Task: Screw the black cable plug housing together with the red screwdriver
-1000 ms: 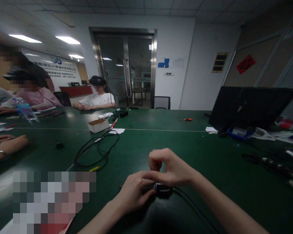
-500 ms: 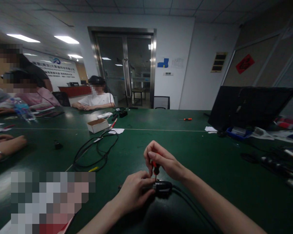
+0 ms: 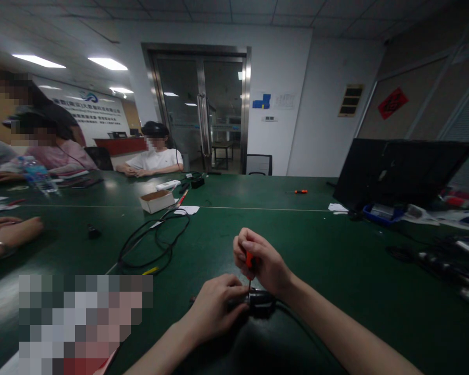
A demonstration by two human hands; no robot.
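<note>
My right hand [image 3: 263,258] is closed around the red-and-black handle of a screwdriver [image 3: 250,262], held upright. The shaft points down and its tip meets a black corded device [image 3: 262,302] lying on the table; the exact spot it touches is too small to make out. My left hand [image 3: 217,302] grips the device from the left, fingers pressed along its body and covering much of it. A cable [image 3: 297,316] leaves the right end of the device and passes under my right forearm.
Beyond my hands, a second screwdriver [image 3: 300,191] lies on the green table [image 3: 316,250]. A looped black cable [image 3: 172,245] and an open small box [image 3: 156,201] sit to the left. A monitor [image 3: 398,172] stands right. A co-worker's hands [image 3: 19,232] rest at far left.
My right hand has turned and its fingers have closed further around the screwdriver handle, shifting slightly right and showing more of the red. My left hand and the device stay put.
</note>
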